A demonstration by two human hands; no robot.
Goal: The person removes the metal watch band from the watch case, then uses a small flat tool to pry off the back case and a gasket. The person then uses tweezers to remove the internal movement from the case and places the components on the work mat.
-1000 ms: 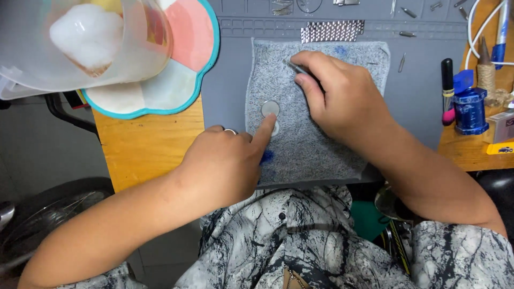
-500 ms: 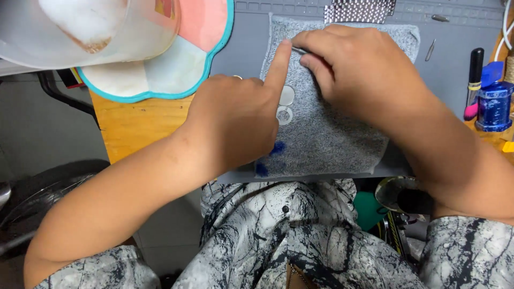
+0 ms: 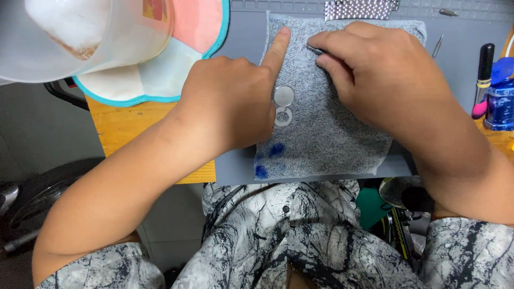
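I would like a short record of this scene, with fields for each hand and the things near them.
left hand: index finger stretched out, tip pressing on the grey cloth
right hand: pinches a thin dark tool, tip hidden
cloth: lies on a grey mat, blue stains near front edge
small parts: round metal disc and a ring just below it, on the cloth
far edge: metal watch band

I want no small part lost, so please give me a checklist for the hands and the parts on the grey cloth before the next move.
1. Round disc lies flat on the grey cloth: ok.
2. Small ring lies just below the disc, on the cloth: ok.
3. Left hand is clear of both parts, forefinger pressing the cloth above them: ok.
4. Right hand fingers pinch a thin metal tool: ok.
5. Tool's tip visible: cannot tell.
6. Cloth clean: not ok, blue stains.
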